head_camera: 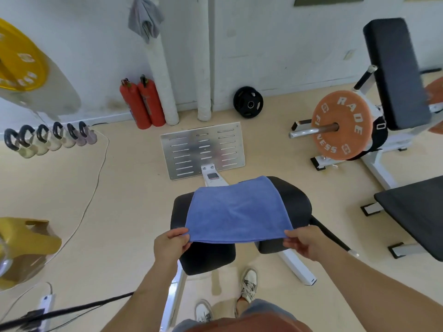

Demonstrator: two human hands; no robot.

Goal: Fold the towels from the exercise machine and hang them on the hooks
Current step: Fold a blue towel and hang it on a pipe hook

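Blue towel [237, 210] folded flat over black seat pad [297, 202], grey towel [145, 17] hanging on wall

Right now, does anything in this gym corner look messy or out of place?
The grey towel high on the wall hangs bunched and crumpled, not neatly folded. A black weight plate leans alone against the wall. The blue towel lies smooth on the seat pad, left hand and right hand pinching its near corners.

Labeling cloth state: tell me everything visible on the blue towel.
The blue towel is plain, soft, fuzzy-looking cloth, rectangular, with faint creases. It lies spread flat over the black seat pad, near edge lifted slightly. The left hand pinches its near left corner, the right hand its near right corner.
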